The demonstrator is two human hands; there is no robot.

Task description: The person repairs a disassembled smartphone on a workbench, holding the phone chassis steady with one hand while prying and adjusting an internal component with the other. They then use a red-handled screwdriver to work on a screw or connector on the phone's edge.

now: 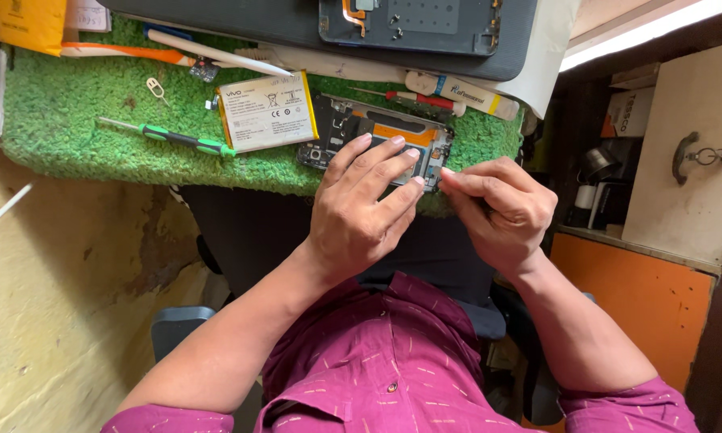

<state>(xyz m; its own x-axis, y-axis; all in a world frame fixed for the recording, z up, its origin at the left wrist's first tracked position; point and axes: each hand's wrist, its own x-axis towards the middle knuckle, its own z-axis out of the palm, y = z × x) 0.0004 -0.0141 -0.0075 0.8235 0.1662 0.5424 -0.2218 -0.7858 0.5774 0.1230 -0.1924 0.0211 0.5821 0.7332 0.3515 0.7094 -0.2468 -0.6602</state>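
Note:
An opened phone body (pixel 353 120) with bare circuit parts lies on a green fuzzy mat (pixel 72 112). My left hand (pixel 361 204) rests flat on the phone, fingers spread over its lower half. My right hand (pixel 501 208) is at the phone's right edge with its fingertips pinched together; what they pinch is too small to tell. A white flat battery (pixel 266 111) lies just left of the phone.
On the mat lie a green-handled screwdriver (pixel 168 138), a small pin tool (pixel 157 88), a red-handled screwdriver (pixel 413 98), a white glue tube (pixel 465 93) and an orange-and-white toothbrush (pixel 128 53). A dark phone back panel (pixel 413 24) lies further back. An orange cabinet (pixel 650 297) stands at right.

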